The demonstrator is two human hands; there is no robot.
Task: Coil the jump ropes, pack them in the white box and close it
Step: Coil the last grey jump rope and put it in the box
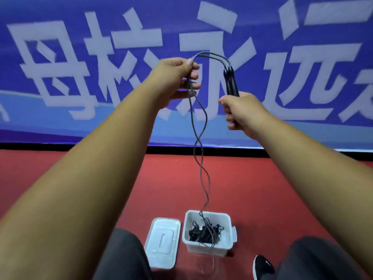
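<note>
Both arms are raised in front of me. My right hand (241, 112) grips the two black handles (231, 81) of a jump rope, held upright together. Its grey cord (198, 136) arches from the handle tops over to my left hand (179, 77), which pinches the doubled cord between thumb and fingers. From there the two strands hang down, twisting round each other, into the open white box (210, 246) on the floor. Inside the box lies a dark tangle of rope (203, 232). The box's white lid (162, 242) lies flat on the floor just left of it.
The floor (262, 188) is red. A blue banner with large white characters (121, 57) fills the background behind a black strip. My knees in dark trousers (123, 257) flank the box, and a black shoe (262, 265) sits at the lower right.
</note>
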